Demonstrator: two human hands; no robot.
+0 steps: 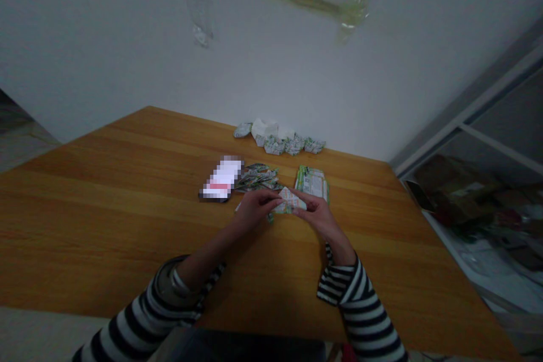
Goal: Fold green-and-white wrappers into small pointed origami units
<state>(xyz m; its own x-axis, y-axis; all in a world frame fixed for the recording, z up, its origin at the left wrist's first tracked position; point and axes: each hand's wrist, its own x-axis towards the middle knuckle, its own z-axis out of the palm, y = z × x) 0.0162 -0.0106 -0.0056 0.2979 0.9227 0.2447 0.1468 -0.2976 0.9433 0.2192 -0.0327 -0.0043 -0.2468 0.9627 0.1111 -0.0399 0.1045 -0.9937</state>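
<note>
Between my two hands is a small folded piece of printed paper [289, 201], roughly triangular with a peak at the top. My left hand [255, 208] pinches its left corner, and my right hand [316, 212] grips the right corner. Just beyond my left hand lies a loose pile of folded printed paper strips [258, 177]. Behind my right hand sits a stack of flat printed sheets [313, 182], green and white. A phone [222, 178] with a lit, pixelated screen rests to the left of the pile.
Along the wall at the back of the wooden table [127, 209] stands a row of several folded paper pieces [275, 145], with white ones [263, 129] among them. Peeling tape [305, 0] hangs on the wall. Cluttered shelving [487, 198] is at the right, past the table's edge.
</note>
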